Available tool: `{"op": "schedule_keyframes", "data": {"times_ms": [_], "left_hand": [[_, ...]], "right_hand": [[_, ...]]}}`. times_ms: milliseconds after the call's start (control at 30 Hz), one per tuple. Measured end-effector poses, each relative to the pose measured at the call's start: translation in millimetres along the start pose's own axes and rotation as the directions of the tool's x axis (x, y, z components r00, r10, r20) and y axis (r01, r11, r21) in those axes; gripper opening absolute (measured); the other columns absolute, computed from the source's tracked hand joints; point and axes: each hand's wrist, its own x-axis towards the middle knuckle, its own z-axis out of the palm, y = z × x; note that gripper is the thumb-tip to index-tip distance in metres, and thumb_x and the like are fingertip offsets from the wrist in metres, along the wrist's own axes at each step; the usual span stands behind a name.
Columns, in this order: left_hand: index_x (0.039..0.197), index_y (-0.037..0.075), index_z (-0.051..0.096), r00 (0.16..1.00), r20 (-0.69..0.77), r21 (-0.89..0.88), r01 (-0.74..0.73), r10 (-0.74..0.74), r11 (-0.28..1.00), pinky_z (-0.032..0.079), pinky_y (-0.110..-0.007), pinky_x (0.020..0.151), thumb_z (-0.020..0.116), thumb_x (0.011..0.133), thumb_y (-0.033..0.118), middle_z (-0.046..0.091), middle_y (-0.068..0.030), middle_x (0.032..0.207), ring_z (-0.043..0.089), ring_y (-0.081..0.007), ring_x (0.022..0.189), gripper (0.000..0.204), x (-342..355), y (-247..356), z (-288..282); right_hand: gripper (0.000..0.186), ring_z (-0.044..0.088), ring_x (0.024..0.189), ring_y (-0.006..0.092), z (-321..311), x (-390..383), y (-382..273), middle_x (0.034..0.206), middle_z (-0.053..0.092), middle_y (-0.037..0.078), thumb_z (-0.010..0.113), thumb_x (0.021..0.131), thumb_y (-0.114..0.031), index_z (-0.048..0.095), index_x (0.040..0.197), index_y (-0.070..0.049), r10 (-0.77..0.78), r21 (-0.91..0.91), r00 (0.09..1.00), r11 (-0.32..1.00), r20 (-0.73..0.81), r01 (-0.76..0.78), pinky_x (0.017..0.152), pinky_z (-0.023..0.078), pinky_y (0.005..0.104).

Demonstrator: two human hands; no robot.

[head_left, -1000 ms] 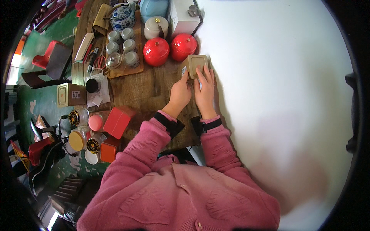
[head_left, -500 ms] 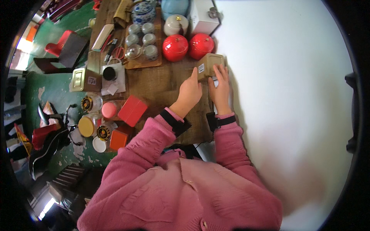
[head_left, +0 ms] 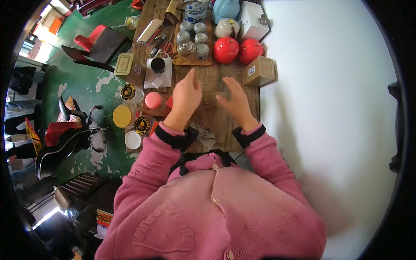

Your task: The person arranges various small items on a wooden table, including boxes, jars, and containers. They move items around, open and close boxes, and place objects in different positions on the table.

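My left hand hangs over the middle of the wooden table, index finger extended and the others partly curled, holding nothing visible; it hides part of a red box beside a pink-lidded jar. My right hand is open, fingers spread, just right of it. Beyond my right fingers a khaki square tin with a label stands at the table's right edge, apart from both hands.
Cups on a wooden tray, two red round canisters and a white box stand at the back. Left are another tin, lidded jars and chairs. A crumpled cloth lies near me; a white surface borders the right.
Both hands have left the khaki tin and drawn back leftward, the right one now spread open. The surroundings have shifted rightward in the picture, and the cloth now shows between my arms.
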Motion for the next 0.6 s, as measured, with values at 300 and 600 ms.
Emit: {"op": "schedule_keyframes", "data": {"times_ms": [300, 600], "left_hand": [[0.132, 0.001, 0.059, 0.980, 0.050, 0.034, 0.192, -0.193, 0.981, 0.051, -0.044, 0.092, 0.061, 0.096, 0.024, 0.068, -0.0241, 0.117, 0.066, -0.0387, 0.109, 0.043, -40, -63, -52], [0.130, -0.003, 0.058, 0.972, 0.109, 0.047, 0.203, -0.207, 0.978, 0.050, -0.042, 0.096, 0.064, 0.093, 0.025, 0.067, -0.0271, 0.119, 0.064, -0.0391, 0.113, 0.047, -58, -85, -47]], "right_hand": [[0.081, 0.048, 0.131, 0.0380, 59, -16, -64, 0.140, 0.050, 0.019, 0.083, 0.074, -0.033, 0.048, 0.140, 0.000, 0.005, 0.016, 0.966, 1.000, 0.257, -0.009, 0.109, 0.041, 0.0434], [0.110, 0.047, 0.123, 0.0473, 94, -16, -98, 0.137, 0.042, 0.022, 0.093, 0.059, -0.030, 0.035, 0.148, -0.003, 0.074, -0.142, 0.975, 0.989, 0.210, -0.044, 0.101, 0.047, 0.0494]]}}
